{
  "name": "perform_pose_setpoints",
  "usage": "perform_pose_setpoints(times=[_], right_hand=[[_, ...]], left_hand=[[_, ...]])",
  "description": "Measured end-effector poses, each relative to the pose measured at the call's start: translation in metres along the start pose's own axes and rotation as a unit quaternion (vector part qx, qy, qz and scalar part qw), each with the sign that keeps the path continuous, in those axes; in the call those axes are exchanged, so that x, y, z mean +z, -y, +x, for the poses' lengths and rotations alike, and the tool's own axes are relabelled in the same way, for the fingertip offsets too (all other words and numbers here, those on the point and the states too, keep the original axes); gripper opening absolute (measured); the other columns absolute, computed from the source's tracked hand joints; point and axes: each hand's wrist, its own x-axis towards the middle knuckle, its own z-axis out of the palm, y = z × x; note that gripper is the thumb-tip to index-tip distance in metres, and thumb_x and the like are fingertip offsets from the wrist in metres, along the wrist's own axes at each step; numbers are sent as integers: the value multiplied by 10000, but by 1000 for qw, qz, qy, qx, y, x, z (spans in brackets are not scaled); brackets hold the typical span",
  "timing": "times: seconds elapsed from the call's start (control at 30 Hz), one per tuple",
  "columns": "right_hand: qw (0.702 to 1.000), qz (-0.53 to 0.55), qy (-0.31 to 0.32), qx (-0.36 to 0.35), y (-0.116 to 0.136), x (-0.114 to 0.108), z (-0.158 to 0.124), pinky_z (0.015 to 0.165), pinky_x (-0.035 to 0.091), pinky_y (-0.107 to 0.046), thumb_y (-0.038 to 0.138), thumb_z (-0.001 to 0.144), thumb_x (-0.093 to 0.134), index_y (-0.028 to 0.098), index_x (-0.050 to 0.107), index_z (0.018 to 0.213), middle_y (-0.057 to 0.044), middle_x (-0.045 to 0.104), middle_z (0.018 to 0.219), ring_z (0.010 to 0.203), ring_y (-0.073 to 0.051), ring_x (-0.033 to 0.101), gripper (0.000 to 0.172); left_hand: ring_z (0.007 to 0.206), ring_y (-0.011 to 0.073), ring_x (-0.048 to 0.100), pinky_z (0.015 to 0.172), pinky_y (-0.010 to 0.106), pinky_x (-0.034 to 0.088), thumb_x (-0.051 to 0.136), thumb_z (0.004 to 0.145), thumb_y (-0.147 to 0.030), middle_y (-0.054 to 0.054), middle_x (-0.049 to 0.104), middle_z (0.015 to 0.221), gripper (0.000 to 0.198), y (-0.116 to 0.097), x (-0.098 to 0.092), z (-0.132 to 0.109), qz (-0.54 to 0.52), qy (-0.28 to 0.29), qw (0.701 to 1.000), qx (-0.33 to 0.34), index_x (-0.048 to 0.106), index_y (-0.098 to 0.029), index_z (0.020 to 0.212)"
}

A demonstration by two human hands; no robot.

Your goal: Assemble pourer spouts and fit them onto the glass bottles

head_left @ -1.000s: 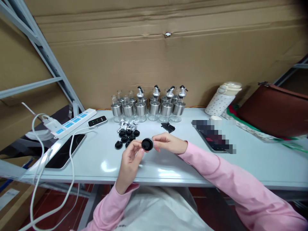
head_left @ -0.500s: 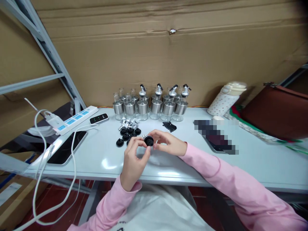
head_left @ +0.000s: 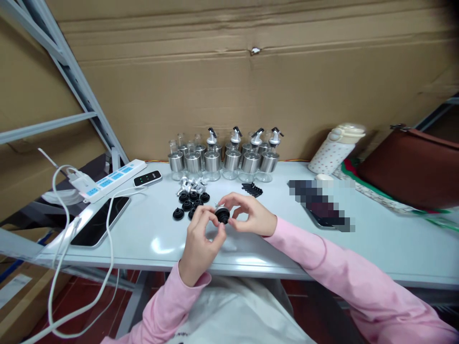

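Between my two hands is a pourer top, a silvery spout piece with a black ribbed stopper facing me. My left hand pinches it from the left with thumb and fingers. From the right, my right hand closes its fingers and thumb around its other side. Just beyond my left hand lie several black stoppers and a pile of silvery spout pieces. Several small black levers are grouped beyond my right hand. Behind them stand rows of glass bottles with steel bands, some topped with pourers.
At the left are a power strip with white cables, a small black device and a phone. To the right are a blurred-out dark phone, a dotted tumbler and a brown bag. Cardboard rises behind.
The pourer top has tilted slightly, and my left thumb has slid a little lower, away from the stopper's face. My right hand has bent its fingers closer round it.
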Motion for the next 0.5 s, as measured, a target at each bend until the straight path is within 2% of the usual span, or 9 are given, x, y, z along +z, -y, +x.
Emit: perform_pose_setpoints(times=[0.17,0.33,0.5], right_hand=[[1000,-2,11,-2,0,2,-1,529,459,-198,114,589,556,149,532,861,17,534,686,612,-83,498,276],[1000,12,19,12,2,3,-2,519,440,-190,103,579,541,149,511,840,33,517,651,577,-71,479,267],[999,17,26,20,1,4,-2,495,418,-192,123,583,539,144,505,818,34,515,627,544,-68,471,238]], left_hand=[[734,137,454,665,261,385,468,761,-105,12,427,765,228,-1,-1,0,-24,24,999,3,287,-207,667],[758,149,454,672,277,375,464,751,-106,17,423,771,227,-2,-1,1,-33,27,999,18,275,-210,679],[703,139,435,637,268,360,465,724,-98,-1,395,731,248,0,0,0,-43,33,999,-9,257,-210,646]])
